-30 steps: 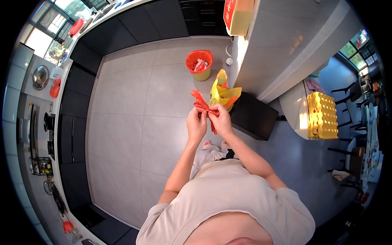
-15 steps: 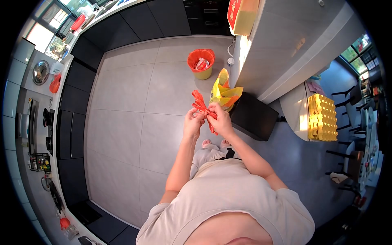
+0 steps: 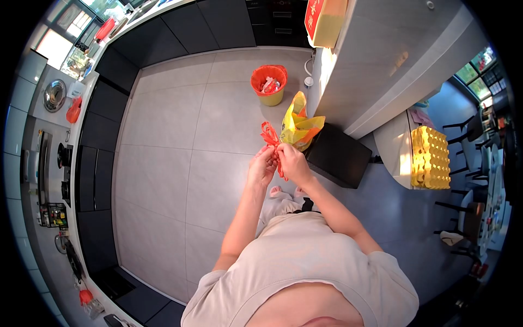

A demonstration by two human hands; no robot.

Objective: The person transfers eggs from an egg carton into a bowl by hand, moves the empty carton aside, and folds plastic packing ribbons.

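Observation:
A crumpled red plastic bag (image 3: 270,132) is pinched between my two hands in front of my body. My left hand (image 3: 263,163) has its fingers closed on the bag's left side. On the other side, my right hand (image 3: 294,162) grips it with thumb and fingers pressed together. The bag's gathered end sticks up above the fingers, and another strip hangs below them. Just beyond my right hand is a yellow plastic bag (image 3: 298,126), beside a black box (image 3: 343,158) on the floor.
A yellow bin (image 3: 271,100) with a red liner holding rubbish stands farther ahead. Yellow egg trays (image 3: 430,158) are stacked at the edge of a white table (image 3: 393,150) on the right. Dark cabinets (image 3: 98,147) run along the left, and a grey wall panel (image 3: 376,54) rises at the right.
Both hands have shifted slightly right and drawn closer together. The red bag's upper end has become narrower and more bunched. Things around stay where they were.

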